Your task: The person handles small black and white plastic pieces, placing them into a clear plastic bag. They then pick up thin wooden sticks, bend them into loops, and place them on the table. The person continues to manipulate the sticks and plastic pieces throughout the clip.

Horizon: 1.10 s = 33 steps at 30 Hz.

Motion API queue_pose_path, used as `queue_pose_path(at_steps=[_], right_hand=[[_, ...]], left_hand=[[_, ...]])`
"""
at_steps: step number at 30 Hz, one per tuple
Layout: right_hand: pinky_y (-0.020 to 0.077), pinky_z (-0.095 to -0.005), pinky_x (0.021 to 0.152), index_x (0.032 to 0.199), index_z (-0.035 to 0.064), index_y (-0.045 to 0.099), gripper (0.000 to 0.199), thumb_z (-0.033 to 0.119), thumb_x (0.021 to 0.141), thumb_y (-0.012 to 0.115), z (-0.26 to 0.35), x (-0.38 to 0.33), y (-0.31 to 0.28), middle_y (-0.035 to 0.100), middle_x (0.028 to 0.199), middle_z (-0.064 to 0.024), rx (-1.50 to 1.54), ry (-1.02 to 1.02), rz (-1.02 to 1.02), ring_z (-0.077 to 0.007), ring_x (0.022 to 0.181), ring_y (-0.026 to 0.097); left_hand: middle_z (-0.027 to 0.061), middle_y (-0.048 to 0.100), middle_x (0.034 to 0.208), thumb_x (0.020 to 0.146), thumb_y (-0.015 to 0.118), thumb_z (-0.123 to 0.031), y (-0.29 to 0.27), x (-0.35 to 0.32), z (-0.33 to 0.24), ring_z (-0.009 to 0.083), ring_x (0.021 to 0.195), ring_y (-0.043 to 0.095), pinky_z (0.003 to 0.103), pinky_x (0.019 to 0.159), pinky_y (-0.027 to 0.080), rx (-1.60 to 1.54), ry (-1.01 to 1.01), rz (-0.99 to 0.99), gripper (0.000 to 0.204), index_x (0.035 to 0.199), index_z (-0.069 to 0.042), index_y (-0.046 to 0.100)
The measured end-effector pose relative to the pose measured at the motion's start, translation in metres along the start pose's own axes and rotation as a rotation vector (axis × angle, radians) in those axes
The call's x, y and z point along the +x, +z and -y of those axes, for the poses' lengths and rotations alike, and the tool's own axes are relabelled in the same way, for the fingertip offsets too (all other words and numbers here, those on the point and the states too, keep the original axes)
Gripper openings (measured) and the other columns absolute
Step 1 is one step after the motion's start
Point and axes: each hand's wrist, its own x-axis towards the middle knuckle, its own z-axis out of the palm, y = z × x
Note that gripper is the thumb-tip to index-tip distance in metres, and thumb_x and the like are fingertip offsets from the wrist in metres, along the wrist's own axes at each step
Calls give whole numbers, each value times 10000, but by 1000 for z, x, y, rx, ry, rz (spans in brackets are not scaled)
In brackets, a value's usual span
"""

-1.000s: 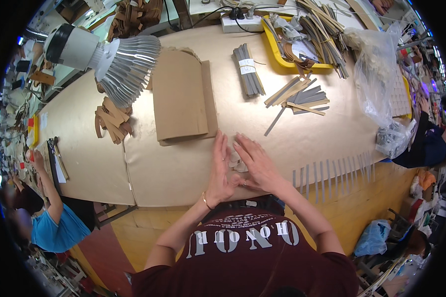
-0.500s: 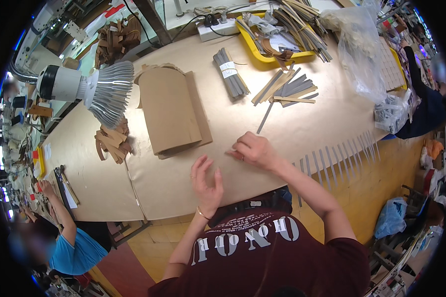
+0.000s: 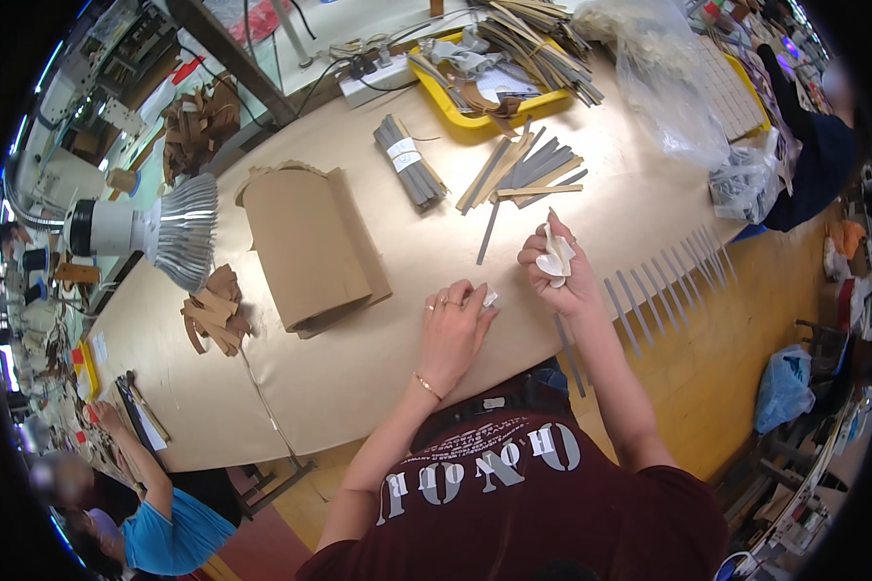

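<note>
Above the table's near side, my right hand [image 3: 559, 269] is turned up, its fingers closed on a crumpled white piece of paper or thin cloth [image 3: 554, 258]; which of the two I cannot tell. My left hand [image 3: 452, 324] is low over the tabletop, pinching a small white scrap [image 3: 491, 298] between thumb and fingers. Beyond both hands lies a loose pile of grey and tan strips [image 3: 538, 169], one grey strip [image 3: 488, 232] pointing toward me. A bundle of grey strips [image 3: 412, 167] with a white paper band rests left of the pile.
Several grey strips [image 3: 639, 308] stick out over the near right table edge. A curled brown sheet [image 3: 310, 247] lies left, with brown scraps [image 3: 218, 315] and a lamp [image 3: 184, 232] beyond it. A yellow tray [image 3: 460, 114] and plastic bag [image 3: 664, 92] sit behind. A co-worker [image 3: 179, 528] is at left.
My right hand has risen and turned over, and the crumpled white piece now shows in it. My left hand has moved right and closed on a white scrap. The view has shifted somewhat.
</note>
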Motion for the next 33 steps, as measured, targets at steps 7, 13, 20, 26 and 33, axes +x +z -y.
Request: queue_pose_path(at_steps=[7, 13, 20, 26, 33], right_hand=[[315, -251, 489, 827, 84, 594, 293, 336, 974, 574, -7, -12, -16, 487, 690, -5, 213, -25, 54, -134, 633, 407], [374, -316, 605, 834, 119, 648, 329, 386, 974, 516, -18, -5, -12, 602, 779, -34, 176, -80, 104, -185, 700, 483], [460, -414, 838, 926, 125, 658, 328, 410, 971, 501, -19, -5, -18, 653, 918, -60, 177, -81, 165, -250, 949, 585], [489, -486, 941, 1005, 105, 632, 288, 371, 971, 526, -20, -9, -18, 643, 1103, -112, 196, -73, 35, -299, 1097, 599], [545, -429, 864, 1076, 125, 597, 202, 296, 979, 549, -26, -12, -19, 652, 1039, -123, 126, 16, 49, -308, 933, 658]], left_hand=[[114, 585, 969, 849, 716, -174, 1, 15, 13, 287, 830, 602, 395, 746, 483, 22, 22, 146, 250, 1055, -37, 675], [151, 533, 1106, 835, 730, -149, -6, 21, 12, 299, 887, 603, 391, 778, 499, -154, -80, 127, 304, 1099, -23, 649], [165, 523, 1127, 829, 716, -77, -7, 20, 10, 305, 879, 602, 385, 774, 495, -212, -165, 186, 208, 1003, -1, 631], [55, 625, 818, 794, 738, -40, -22, 23, -12, 212, 713, 608, 361, 662, 470, -385, -186, 123, 145, 898, -27, 638], [57, 606, 931, 736, 817, -80, -11, 54, -50, 176, 781, 555, 308, 636, 456, -94, 22, -125, 366, 1069, -63, 666]])
